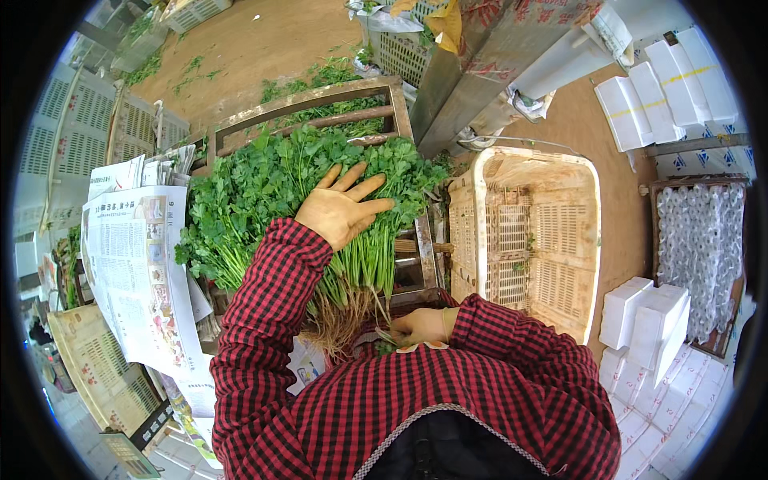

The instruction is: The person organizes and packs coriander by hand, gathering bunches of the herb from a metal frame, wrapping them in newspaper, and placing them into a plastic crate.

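Note:
A large pile of leafy green herbs (264,180) that look like coriander, with thin stems and brown roots (340,324), lies on a wooden rack (404,112). The roots point toward me. My left hand (348,204), in a tan glove, rests on top of the leaves and stems with its fingers spread. Close to my body, beside the root ends, my right hand (420,326) is closed, also gloved. A small herb sprig (386,346) shows at its fingertips; part of the grip is hidden.
Newspapers (136,264) are stacked left of the herbs. On the right stands a dirty cream plastic crate (480,224) with a wire handle. A post (464,88) rises behind it. White foam boxes (648,320) and a rack of clear wrapped items (700,256) are farther right.

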`<state>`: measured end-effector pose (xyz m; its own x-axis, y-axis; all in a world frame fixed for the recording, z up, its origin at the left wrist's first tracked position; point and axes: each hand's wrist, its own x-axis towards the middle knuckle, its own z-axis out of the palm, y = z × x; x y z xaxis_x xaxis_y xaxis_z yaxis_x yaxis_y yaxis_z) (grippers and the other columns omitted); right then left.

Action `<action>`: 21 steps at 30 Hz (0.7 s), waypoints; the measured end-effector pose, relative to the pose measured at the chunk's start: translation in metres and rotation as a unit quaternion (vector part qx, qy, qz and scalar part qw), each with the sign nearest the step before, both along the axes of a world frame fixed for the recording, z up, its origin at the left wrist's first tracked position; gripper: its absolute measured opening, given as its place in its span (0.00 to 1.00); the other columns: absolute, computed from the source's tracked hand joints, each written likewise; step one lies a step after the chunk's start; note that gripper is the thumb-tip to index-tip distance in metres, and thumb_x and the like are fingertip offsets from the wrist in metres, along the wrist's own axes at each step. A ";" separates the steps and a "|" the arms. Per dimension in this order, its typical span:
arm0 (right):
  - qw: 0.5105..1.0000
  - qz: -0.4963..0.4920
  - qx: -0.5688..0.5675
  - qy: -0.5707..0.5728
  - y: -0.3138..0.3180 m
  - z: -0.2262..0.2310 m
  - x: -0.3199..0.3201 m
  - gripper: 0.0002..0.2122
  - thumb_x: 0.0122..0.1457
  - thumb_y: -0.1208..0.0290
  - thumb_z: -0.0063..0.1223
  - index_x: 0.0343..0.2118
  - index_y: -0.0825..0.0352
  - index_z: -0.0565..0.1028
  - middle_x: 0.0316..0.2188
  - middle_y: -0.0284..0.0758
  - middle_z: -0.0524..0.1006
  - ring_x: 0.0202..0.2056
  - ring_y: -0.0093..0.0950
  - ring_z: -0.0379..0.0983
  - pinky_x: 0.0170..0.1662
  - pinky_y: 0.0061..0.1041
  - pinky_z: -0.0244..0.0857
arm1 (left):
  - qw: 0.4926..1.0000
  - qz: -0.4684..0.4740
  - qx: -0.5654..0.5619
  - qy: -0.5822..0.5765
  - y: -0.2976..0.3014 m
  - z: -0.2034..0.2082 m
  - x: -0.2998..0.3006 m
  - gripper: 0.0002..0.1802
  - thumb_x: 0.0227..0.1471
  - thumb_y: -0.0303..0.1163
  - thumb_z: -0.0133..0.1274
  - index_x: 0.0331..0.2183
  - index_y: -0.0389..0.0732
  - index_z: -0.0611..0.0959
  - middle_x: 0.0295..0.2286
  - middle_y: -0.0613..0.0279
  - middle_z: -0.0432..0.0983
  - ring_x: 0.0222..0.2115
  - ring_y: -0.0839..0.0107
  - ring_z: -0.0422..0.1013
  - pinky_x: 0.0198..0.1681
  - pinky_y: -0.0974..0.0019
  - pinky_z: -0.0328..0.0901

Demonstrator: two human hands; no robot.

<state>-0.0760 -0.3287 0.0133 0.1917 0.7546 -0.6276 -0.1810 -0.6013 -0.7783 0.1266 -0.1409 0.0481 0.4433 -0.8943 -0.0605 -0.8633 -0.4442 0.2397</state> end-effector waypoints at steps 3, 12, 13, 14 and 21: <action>0.999 0.019 -0.013 -0.028 -0.015 0.042 0.028 0.14 0.65 0.58 0.48 0.40 0.65 0.76 0.31 0.38 0.81 0.33 0.37 0.79 0.41 0.39 0.71 | 1.000 0.010 -0.007 0.015 0.004 -0.001 -0.001 0.24 0.61 0.41 0.53 0.59 0.65 0.75 0.65 0.61 0.62 0.68 0.51 0.54 0.70 0.42 0.49; 0.755 -0.623 0.092 -0.184 -0.050 0.055 0.118 0.23 0.64 0.68 0.59 0.59 0.72 0.70 0.47 0.40 0.79 0.36 0.21 0.77 0.40 0.21 0.74 | 0.951 0.113 -0.265 0.110 0.016 0.026 -0.003 0.23 0.55 0.27 0.58 0.54 0.43 0.81 0.56 0.49 0.74 0.60 0.47 0.67 0.65 0.46 0.60; 0.791 -0.598 0.091 -0.095 -0.042 0.059 0.099 0.18 0.63 0.66 0.61 0.50 0.73 0.76 0.37 0.37 0.82 0.32 0.20 0.79 0.36 0.21 0.74 | 0.945 0.147 -0.280 0.089 0.025 0.045 -0.008 0.22 0.54 0.25 0.57 0.53 0.41 0.81 0.55 0.48 0.75 0.60 0.47 0.67 0.64 0.45 0.60; 0.851 -0.519 -0.008 -0.076 -0.033 0.064 0.081 0.17 0.62 0.58 0.62 0.42 0.70 0.80 0.28 0.34 0.82 0.28 0.20 0.79 0.33 0.22 0.74 | 0.937 0.180 -0.292 0.070 0.034 0.062 -0.017 0.22 0.53 0.23 0.56 0.52 0.39 0.82 0.54 0.47 0.76 0.59 0.47 0.68 0.64 0.44 0.61; 0.889 -0.156 -0.086 -0.422 0.030 -0.017 0.018 0.18 0.59 0.47 0.51 0.38 0.56 0.82 0.28 0.40 0.83 0.29 0.40 0.81 0.33 0.43 0.74 | 0.966 0.021 -0.174 0.189 0.023 0.030 -0.104 0.31 0.58 0.50 0.53 0.57 0.43 0.78 0.56 0.54 0.75 0.63 0.50 0.64 0.69 0.43 0.51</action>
<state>-0.0583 -0.2989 -0.0038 0.8319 0.4892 -0.2622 0.2444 -0.7470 -0.6183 0.0221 -0.1177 0.0785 0.4853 -0.8711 0.0755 -0.6680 -0.3137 0.6748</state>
